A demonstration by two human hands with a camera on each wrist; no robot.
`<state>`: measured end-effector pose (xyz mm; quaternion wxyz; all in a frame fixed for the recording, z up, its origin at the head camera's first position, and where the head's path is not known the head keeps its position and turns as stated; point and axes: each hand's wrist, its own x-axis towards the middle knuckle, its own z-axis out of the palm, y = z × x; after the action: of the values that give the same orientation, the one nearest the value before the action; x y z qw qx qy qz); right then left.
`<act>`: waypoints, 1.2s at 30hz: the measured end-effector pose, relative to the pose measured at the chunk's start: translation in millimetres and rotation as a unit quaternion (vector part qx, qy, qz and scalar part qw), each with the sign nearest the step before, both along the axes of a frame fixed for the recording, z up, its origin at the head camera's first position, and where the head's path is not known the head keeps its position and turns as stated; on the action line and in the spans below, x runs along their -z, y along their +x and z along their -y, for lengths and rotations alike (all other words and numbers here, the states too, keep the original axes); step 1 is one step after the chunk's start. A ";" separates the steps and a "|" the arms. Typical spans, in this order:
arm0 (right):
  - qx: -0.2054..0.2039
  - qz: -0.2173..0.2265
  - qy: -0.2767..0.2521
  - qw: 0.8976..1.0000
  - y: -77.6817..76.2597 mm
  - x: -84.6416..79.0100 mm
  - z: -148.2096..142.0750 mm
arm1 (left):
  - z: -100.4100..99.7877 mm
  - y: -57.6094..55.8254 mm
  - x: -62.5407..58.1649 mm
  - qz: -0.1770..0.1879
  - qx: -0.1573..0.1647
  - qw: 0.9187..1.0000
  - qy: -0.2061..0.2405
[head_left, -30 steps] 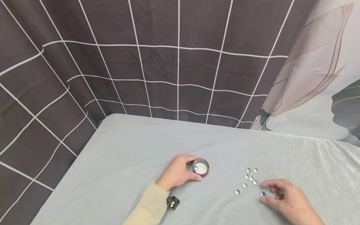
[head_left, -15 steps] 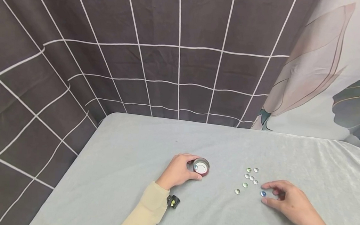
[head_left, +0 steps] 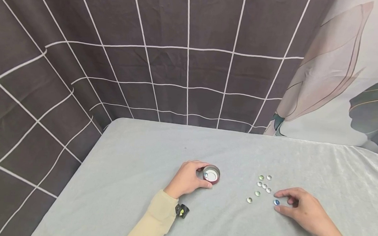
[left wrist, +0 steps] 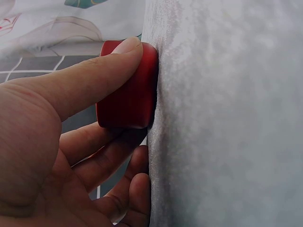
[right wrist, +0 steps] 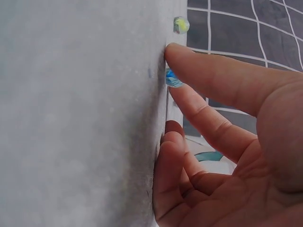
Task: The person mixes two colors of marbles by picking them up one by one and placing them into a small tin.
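Observation:
My left hand [head_left: 186,180] holds a small round red tin [head_left: 211,182], thumb on one side and fingers on the other. In the left wrist view the thumb presses on the smooth red wall of the tin [left wrist: 125,94], which stands on the cloth. Its top faces up, and a small clear glass bead [head_left: 206,175] lies inside. My right hand [head_left: 305,212] is low over the cloth, with thumb and forefinger apart on either side of a blue glass bead [head_left: 276,202]. The right wrist view shows the blue bead [right wrist: 173,78] resting on the cloth, partly hidden by the thumb.
Several clear and greenish glass beads [head_left: 264,186] lie loosely scattered between the hands, left of the right fingertips. A pale grey cloth [head_left: 140,151] covers the table. Dark curtain with white grid lines [head_left: 166,69] hangs behind, and a leaf-patterned curtain [head_left: 330,80] at the right.
The right thumb and forefinger have shifted very slightly to the right around the blue bead, which stays on the cloth. The left hand keeps its hold on the tin.

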<state>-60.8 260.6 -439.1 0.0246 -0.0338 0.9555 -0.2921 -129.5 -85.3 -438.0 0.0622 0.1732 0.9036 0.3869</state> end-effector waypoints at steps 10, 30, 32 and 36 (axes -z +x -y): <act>-0.013 -0.024 -0.001 1.000 0.2 2.8 -1.6 | 0.3 0.7 -1.1 -0.003 -0.001 1.000 -0.001; -0.007 -0.013 0.002 1.000 -0.8 1.8 -0.4 | 0.4 0.7 -0.9 -0.002 -0.001 1.000 -0.004; -0.009 -0.016 0.000 1.000 -0.4 2.2 -0.5 | 0.3 0.8 -1.2 0.000 -0.001 1.000 -0.003; -0.008 -0.017 -0.001 1.000 0.0 2.6 -0.8 | 0.1 1.0 -1.0 -0.001 0.000 1.000 -0.002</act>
<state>-60.8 261.4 -441.7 0.0108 -0.0465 0.9550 -0.2926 -128.5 -85.4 -437.0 0.0616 0.1736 0.9044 0.3850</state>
